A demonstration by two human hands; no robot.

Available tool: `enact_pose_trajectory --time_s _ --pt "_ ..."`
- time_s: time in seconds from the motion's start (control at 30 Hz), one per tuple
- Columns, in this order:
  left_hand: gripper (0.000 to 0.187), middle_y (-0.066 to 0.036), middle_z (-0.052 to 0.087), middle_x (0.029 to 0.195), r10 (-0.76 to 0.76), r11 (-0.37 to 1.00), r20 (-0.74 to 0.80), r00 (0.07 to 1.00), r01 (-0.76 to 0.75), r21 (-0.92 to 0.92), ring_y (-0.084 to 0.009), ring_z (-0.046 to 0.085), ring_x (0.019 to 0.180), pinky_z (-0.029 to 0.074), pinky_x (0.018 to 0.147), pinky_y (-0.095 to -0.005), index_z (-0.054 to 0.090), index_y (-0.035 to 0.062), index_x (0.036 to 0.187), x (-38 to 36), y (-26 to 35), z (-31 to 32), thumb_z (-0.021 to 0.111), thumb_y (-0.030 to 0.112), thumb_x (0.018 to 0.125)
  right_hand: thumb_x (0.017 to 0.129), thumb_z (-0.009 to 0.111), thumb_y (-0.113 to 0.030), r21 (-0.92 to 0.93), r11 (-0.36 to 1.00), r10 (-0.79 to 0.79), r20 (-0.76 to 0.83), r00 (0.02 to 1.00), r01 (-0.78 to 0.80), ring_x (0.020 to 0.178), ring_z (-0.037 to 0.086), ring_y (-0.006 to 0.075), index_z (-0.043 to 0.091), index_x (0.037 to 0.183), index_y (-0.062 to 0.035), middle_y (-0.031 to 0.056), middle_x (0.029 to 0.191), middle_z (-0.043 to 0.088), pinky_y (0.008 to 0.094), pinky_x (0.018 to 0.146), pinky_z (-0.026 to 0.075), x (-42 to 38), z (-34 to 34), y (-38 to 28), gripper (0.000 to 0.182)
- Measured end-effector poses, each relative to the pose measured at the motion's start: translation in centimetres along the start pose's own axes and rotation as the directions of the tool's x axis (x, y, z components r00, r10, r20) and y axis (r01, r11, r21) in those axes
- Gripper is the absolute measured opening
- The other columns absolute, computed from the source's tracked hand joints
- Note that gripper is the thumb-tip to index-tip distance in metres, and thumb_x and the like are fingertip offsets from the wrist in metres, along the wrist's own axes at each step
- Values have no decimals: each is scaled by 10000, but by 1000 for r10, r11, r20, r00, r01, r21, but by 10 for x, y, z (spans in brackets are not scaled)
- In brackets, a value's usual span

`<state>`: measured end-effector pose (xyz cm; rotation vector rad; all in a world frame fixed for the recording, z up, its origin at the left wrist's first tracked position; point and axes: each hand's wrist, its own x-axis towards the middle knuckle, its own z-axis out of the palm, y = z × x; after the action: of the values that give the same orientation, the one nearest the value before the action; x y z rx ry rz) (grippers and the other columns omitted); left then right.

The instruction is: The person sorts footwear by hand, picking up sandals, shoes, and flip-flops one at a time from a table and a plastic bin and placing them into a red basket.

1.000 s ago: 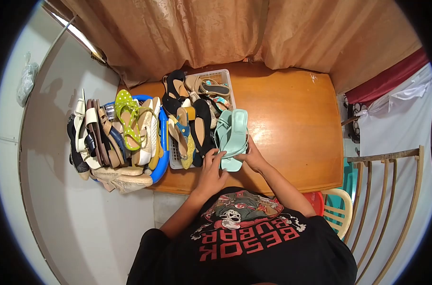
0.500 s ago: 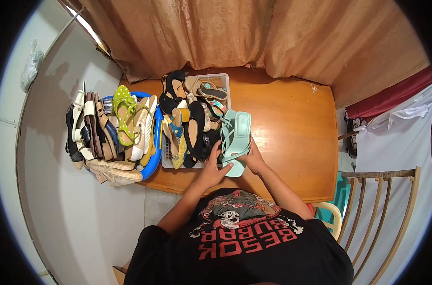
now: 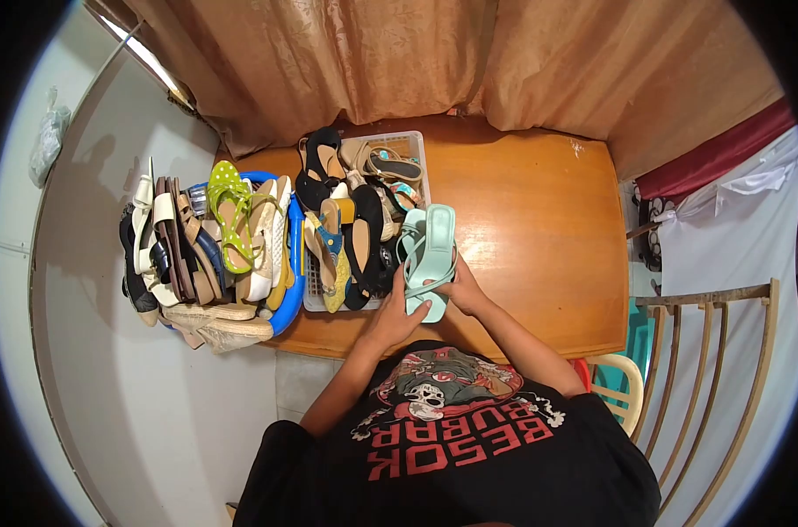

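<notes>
A pair of mint-green strappy sandals (image 3: 439, 235) is held together in front of my chest, one largely behind the other, with the heel ends pointing away from me. My left hand (image 3: 400, 316) closes on their left side near the toes, its thumb over the front sole. On the other side my right hand (image 3: 466, 286) grips the edge, and some of its fingers are hidden behind the soles. Just left of the sandals is a white plastic basket (image 3: 423, 154) with several shoes, among them a black flat (image 3: 361, 250) and a yellow-and-blue sandal (image 3: 330, 255).
A blue-rimmed basket (image 3: 297, 277) heaped with shoes stands at the left by the wall, a green polka-dot sandal (image 3: 231, 215) on top. The wooden table (image 3: 539, 237) extends right. Brown curtains (image 3: 373, 61) hang behind it; a wooden rack (image 3: 724, 378) stands at right.
The two sandals have come closer together, the rear one now more covered by the front one. Both hands have shifted slightly with them. The baskets look unchanged.
</notes>
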<state>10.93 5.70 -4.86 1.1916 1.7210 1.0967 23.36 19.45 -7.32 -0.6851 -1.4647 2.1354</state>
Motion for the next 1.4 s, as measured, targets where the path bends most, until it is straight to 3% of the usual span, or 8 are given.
enact_pose_trajectory --time_s 0.33,0.57,0.67,0.83,1.13,1.27,1.33,1.4 --pt "638 -260 469 1352 -21 993 132 991 37 -115 -349 487 1255 371 1036 -388 264 23 1451 -10 -17 -10 580 247 943 666 690 130 108 975 199 -13 980 -196 1178 528 212 360 1395 -80 73 1254 545 366 1022 428 -19 4 2 827" --pt "510 -93 565 1062 -213 861 119 970 244 -446 -157 530 978 431 885 -296 410 67 1356 10 -30 -7 645 156 912 700 615 125 92 966 250 -88 964 -242 1126 565 210 389 1391 -69 70 1225 574 329 974 464 -26 -14 0 752" --pt "379 -71 565 1063 38 982 -84 996 -53 -181 -102 558 883 456 756 -242 495 51 1249 12 -41 2 640 96 901 759 642 71 136 964 247 -133 960 -229 1129 564 208 360 1421 -81 81 1252 561 332 976 462 -29 -29 -10 736" --pt "335 -64 562 1061 -119 886 -37 992 89 -454 -95 557 880 450 757 -236 506 41 1187 9 -26 13 609 -20 875 802 628 62 195 893 440 -188 878 -406 1103 584 209 353 1435 -88 84 1242 569 334 946 488 -25 -41 -24 705" --pt "235 -119 561 1055 191 962 -185 964 -222 -160 -259 554 1036 401 922 -318 537 13 1116 36 23 31 504 -11 884 786 581 83 388 921 147 -240 959 -44 1074 610 218 442 1368 -81 96 1202 599 354 928 513 -26 -90 -26 620" --pt "274 -61 535 1084 266 943 -199 943 -297 -149 -135 520 1010 386 915 -266 505 28 1164 65 31 50 476 -47 902 758 503 14 444 895 172 -256 951 -42 1043 631 259 439 1356 -41 138 1159 628 390 934 523 -13 -129 -46 604" --pt "272 -108 544 1043 -57 782 -145 988 -46 -622 -203 567 931 412 863 -261 557 22 1111 79 27 65 497 -71 863 758 504 16 362 928 187 -245 951 -89 1047 629 263 437 1359 -42 142 1160 626 387 935 521 -1 -146 -47 607" --pt "319 -105 537 1032 -143 871 -121 982 67 -487 -190 563 900 413 845 -247 569 29 1122 94 5 82 492 -92 837 756 520 42 218 958 236 -238 942 -185 1064 618 263 420 1375 -46 139 1166 620 372 940 512 13 -159 -43 633"
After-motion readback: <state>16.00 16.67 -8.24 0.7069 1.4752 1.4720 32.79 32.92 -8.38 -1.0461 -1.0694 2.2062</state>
